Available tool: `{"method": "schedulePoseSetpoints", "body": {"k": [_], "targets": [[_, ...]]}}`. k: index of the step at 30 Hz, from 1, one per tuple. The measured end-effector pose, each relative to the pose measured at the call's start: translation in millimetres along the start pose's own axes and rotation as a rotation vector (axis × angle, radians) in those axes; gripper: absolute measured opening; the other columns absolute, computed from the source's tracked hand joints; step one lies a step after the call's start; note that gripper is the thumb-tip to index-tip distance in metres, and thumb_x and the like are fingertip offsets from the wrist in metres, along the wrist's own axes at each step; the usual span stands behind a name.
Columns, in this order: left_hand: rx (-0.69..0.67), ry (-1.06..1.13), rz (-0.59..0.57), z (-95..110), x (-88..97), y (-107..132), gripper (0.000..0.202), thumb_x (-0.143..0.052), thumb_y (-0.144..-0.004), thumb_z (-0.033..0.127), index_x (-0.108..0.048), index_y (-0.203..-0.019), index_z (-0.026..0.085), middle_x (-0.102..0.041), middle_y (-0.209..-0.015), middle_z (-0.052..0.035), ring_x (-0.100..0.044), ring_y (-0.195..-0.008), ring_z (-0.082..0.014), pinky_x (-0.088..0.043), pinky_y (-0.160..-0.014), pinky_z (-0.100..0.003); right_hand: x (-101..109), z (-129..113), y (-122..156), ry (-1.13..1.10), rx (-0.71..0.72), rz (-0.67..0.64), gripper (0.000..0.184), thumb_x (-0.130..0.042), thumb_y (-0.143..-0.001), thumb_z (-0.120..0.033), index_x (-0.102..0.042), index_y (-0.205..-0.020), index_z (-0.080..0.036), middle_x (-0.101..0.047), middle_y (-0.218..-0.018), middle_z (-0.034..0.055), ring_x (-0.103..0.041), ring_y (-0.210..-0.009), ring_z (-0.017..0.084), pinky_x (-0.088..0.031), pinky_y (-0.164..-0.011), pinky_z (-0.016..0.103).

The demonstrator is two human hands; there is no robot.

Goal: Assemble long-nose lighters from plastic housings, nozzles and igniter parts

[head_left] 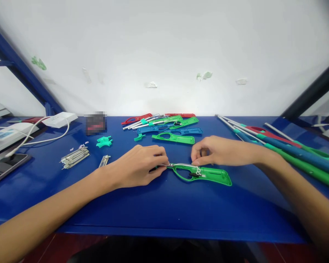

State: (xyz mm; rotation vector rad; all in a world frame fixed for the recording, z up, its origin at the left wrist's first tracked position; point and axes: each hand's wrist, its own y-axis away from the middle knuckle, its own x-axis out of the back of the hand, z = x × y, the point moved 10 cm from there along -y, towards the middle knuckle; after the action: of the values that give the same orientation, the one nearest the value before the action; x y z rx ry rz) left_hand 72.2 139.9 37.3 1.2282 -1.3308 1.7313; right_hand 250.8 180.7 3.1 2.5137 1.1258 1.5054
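A green plastic handle shell [208, 175] with a finger loop lies flat on the blue table [164, 212] in front of me. A thin metal rod runs along its top edge. My left hand [138, 166] is closed, its fingers pinching the left tip of the shell and rod. My right hand [218, 150] is closed in a pinch on the shell's top edge near the rod. A small white wire piece sits inside the shell.
Behind lies a pile of red, green and blue handle shells with metal rods [161, 124]. Long assembled green, blue and red tools [290, 149] lie at the right. Metal strips [74, 157], small teal parts [104, 141], a white cable and box [59, 119] are at the left.
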Motion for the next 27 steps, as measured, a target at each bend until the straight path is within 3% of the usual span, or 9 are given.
{"method": "schedulePoseSetpoints", "body": {"k": [9,19,27], "targets": [[-0.004,-0.017,-0.01,0.7,-0.7,-1.6,0.022,-0.058,-0.118,0.017,-0.076,-0.106,0.018,-0.081,-0.107,-0.0047,-0.076,-0.085,-0.0163,-0.049,-0.066,-0.028,-1.4,-2.3,5.1,-0.013,-0.029,-0.017,0.03,-0.078,-0.113,-0.048,-0.077,-0.12,-0.019,-0.076,-0.103,0.0018,-0.074,-0.087,0.019,-0.066,-0.081,0.038],[0.01,-0.011,-0.031,0.2,-1.3,-1.8,0.02,-0.058,-0.117,0.018,-0.076,-0.109,0.019,-0.082,-0.11,-0.0045,-0.076,-0.086,-0.0161,-0.052,-0.067,-0.028,-0.5,3.6,3.1,-0.066,0.028,-0.019,0.034,-0.078,-0.112,-0.053,-0.079,-0.111,-0.019,-0.079,-0.109,0.0038,-0.076,-0.097,0.022,-0.066,-0.091,0.043],[0.024,-0.005,-0.033,-1.6,-3.0,-1.5,0.021,-0.057,-0.117,0.018,-0.076,-0.108,0.019,-0.082,-0.11,-0.0051,-0.078,-0.087,-0.0168,-0.05,-0.065,-0.029,6.5,-2.6,8.0,-0.2,0.041,0.006,0.033,-0.082,-0.106,-0.053,-0.079,-0.11,-0.02,-0.081,-0.094,0.0013,-0.077,-0.085,0.02,-0.065,-0.079,0.037]]}}
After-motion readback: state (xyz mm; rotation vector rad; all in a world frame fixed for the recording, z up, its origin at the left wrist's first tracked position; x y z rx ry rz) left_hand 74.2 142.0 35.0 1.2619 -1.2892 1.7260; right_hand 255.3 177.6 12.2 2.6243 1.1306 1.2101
